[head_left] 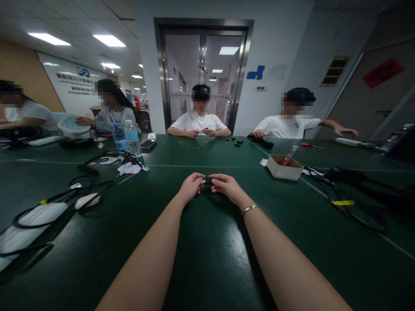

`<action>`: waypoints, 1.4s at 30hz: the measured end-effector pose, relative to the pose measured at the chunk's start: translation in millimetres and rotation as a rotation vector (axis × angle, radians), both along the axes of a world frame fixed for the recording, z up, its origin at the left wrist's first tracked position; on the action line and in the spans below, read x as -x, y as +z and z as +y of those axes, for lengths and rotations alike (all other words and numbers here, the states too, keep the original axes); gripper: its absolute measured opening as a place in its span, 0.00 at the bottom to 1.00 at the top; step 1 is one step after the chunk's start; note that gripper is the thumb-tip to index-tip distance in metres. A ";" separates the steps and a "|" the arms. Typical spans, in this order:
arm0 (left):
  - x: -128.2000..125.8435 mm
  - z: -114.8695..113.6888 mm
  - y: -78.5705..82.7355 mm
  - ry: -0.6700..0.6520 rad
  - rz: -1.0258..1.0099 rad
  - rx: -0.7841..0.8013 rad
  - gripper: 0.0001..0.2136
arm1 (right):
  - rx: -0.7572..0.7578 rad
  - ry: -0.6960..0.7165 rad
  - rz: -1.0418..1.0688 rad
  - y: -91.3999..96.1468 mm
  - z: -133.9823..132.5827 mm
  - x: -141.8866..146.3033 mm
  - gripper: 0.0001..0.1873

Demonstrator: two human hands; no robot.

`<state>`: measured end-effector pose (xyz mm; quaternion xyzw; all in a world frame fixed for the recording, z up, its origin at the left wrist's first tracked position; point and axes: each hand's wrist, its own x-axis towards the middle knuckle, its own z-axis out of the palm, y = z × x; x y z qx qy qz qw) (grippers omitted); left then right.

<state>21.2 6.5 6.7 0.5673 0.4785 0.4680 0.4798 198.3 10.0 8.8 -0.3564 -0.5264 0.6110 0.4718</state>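
Both my arms stretch out over the dark green table [207,259]. My left hand [190,186] and my right hand [227,185] meet at the middle, fingers curled and pinched on a small black part [206,182] between them. The part is mostly hidden by my fingertips. A silver bracelet [249,209] sits on my right wrist.
A small cardboard box [284,167] with a red-tipped tool stands to the right, with black cables [353,198] beyond. To the left lie black cables [65,198], a white mouse [87,200] and two water bottles [128,139]. Several other people sit at the far edge, small black parts [238,142] before them.
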 end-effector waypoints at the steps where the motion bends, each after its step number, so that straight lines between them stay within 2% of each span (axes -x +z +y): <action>1: 0.4 0.5 -0.5 0.000 -0.006 0.001 0.09 | 0.000 0.002 -0.002 0.0 0.0 0.0 0.12; 5: 2.2 1.0 -1.0 -0.005 0.034 -0.023 0.12 | -0.007 0.004 -0.009 -0.3 0.0 0.0 0.12; 16: 1.5 0.9 -0.9 0.012 0.021 -0.010 0.09 | -0.015 0.019 -0.012 -0.5 0.9 -0.2 0.11; 22: 1.7 -0.7 0.5 -0.024 0.027 -0.021 0.11 | -0.012 0.015 -0.002 -1.2 1.0 0.0 0.12; 42: 0.7 -0.8 1.5 -0.001 0.037 0.008 0.11 | -0.003 0.025 -0.002 -0.7 0.4 -0.2 0.12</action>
